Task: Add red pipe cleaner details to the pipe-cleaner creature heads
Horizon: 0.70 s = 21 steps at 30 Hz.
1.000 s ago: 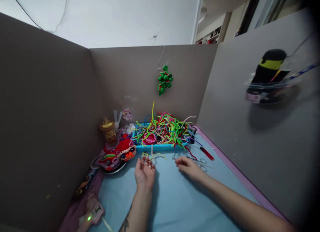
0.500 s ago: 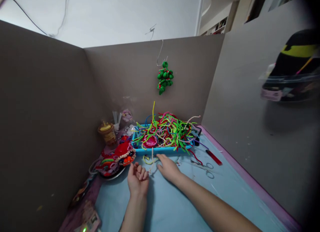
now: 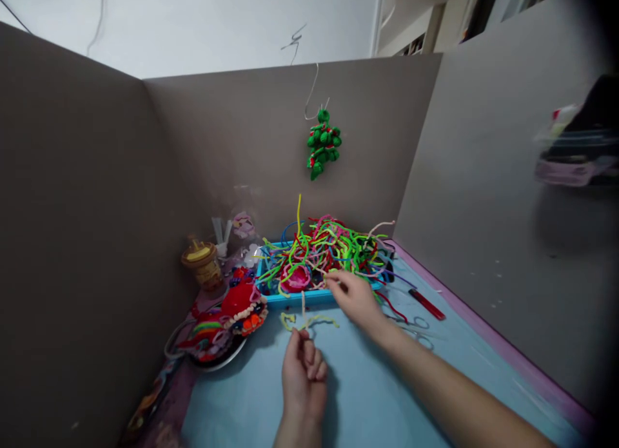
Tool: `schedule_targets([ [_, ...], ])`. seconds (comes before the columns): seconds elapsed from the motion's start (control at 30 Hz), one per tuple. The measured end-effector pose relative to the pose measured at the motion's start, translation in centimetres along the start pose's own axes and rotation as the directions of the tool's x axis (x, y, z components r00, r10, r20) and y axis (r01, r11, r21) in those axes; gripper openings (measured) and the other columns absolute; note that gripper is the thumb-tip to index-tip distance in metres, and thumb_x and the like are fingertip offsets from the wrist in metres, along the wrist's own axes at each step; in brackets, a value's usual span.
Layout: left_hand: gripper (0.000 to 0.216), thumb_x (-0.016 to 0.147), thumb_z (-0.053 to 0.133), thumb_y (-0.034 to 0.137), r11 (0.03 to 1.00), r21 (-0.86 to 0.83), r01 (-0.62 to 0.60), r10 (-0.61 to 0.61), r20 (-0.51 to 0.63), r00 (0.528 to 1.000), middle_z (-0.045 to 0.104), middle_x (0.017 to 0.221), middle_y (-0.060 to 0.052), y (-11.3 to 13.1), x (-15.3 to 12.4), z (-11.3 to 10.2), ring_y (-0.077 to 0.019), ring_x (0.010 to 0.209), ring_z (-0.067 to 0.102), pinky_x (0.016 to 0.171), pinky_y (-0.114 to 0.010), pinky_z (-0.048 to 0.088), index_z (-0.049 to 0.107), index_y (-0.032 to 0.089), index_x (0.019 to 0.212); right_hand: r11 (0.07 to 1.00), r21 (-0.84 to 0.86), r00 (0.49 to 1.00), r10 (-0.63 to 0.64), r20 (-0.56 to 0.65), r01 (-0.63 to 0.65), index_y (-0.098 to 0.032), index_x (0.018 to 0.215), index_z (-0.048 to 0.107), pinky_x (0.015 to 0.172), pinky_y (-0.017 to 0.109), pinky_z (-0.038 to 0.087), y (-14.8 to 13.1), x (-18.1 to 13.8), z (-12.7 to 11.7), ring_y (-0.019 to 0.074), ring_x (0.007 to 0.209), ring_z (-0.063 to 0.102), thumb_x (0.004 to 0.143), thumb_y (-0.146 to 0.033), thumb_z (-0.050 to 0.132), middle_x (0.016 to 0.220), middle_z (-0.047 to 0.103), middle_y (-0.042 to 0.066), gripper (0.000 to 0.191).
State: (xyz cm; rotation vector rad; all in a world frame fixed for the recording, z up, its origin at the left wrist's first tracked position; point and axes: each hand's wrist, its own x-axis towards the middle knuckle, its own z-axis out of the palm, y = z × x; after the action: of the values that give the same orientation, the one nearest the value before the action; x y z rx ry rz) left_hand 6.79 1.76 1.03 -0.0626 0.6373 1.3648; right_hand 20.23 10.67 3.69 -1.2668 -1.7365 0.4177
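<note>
My left hand (image 3: 304, 364) is closed in a pinch low over the table. A short pale pink pipe cleaner (image 3: 304, 309) stands up from its fingertips. My right hand (image 3: 355, 300) reaches over the front rim of a blue tray (image 3: 290, 301), its thumb and fingers drawn together at a pale strand of the pile. Heaped in that tray are tangled pipe cleaners (image 3: 345, 245) in green, red, pink and yellow. Just beyond my left hand, a bent pale yellow pipe cleaner (image 3: 322, 319) lies on the blue table cover (image 3: 242, 396).
Left of the tray, red and multicoloured fuzzy pieces (image 3: 242, 306) sit on a round dish (image 3: 217, 365), with a lidded brown cup (image 3: 206, 267) behind. Scissors (image 3: 420, 332) and a red-handled tool (image 3: 426, 304) lie to the right. A green ornament (image 3: 323, 145) hangs on the grey partition (image 3: 232, 132).
My right hand has risen from the table in front of the tray to the pipe cleaner pile. My left hand has shifted right, still pinching the pale pink pipe cleaner. The view has tilted slightly.
</note>
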Motion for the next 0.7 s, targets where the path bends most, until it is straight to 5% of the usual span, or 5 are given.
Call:
schedule_targets([
  [0.17,0.031,0.068,0.073,0.041,0.998,0.065,0.011,-0.014,0.053,0.998,0.032,0.037,0.01,-2.2,-1.1,-0.1,-0.001,0.03,0.022,0.035,-0.016,0.01,0.054,0.016,0.07,0.939,-0.334,0.971,0.006,0.238,0.076,-0.018,0.084,0.071,0.075,0.028,0.043,-3.0,6.4,0.8,0.0206,0.085,0.063,0.084,-0.02,0.047,0.09,0.071,0.008,0.024],
  [0.37,0.043,0.058,0.075,0.051,0.977,0.214,0.003,-0.007,0.02,1.0,0.034,0.039,0.011,-3.5,-1.8,-0.6,-0.0012,0.033,0.02,0.037,-0.017,0.011,0.052,0.016,0.069,0.776,-0.606,0.838,0.208,0.505,0.173,-0.014,0.077,0.069,0.059,0.027,0.04,-5.4,6.2,6.9,0.0239,0.074,0.062,0.068,-0.046,0.067,0.084,0.068,0.013,0.034],
  [0.53,0.044,0.052,0.079,0.047,0.99,0.123,0.071,-0.068,-0.03,0.997,0.034,0.039,0.011,-2.5,-1.5,-0.8,-0.001,0.033,0.021,0.037,-0.017,0.012,0.052,0.016,0.069,0.919,-0.392,0.715,0.254,0.651,0.031,-0.016,0.059,0.059,0.05,0.023,0.032,-2.6,8.0,7.0,0.0126,0.052,0.049,0.067,-0.037,0.068,0.052,0.052,-0.002,0.024],
  [0.6,0.043,0.052,0.08,0.045,0.992,0.097,0.075,-0.072,-0.027,0.997,0.035,0.039,0.011,-2.2,-1.5,-0.8,-0.001,0.033,0.022,0.036,-0.017,0.013,0.052,0.016,0.069,0.966,-0.18,0.701,0.257,0.665,-0.183,-0.016,0.057,0.056,0.049,0.022,0.032,-1.5,8.7,5.8,0.0103,0.048,0.045,0.063,-0.038,0.073,0.047,0.047,-0.005,0.028],
  [0.7,0.04,0.054,0.08,0.041,0.996,0.053,0.073,-0.073,0.007,0.997,0.036,0.04,0.011,-1.9,-1.5,-1.0,-0.0009,0.033,0.023,0.036,-0.016,0.014,0.054,0.016,0.071,0.76,0.397,0.774,0.213,0.597,-0.515,-0.017,0.07,0.059,0.053,0.022,0.041,-0.9,9.0,3.6,0.0114,0.055,0.053,0.065,-0.041,0.073,0.058,0.059,-0.003,0.028],
])
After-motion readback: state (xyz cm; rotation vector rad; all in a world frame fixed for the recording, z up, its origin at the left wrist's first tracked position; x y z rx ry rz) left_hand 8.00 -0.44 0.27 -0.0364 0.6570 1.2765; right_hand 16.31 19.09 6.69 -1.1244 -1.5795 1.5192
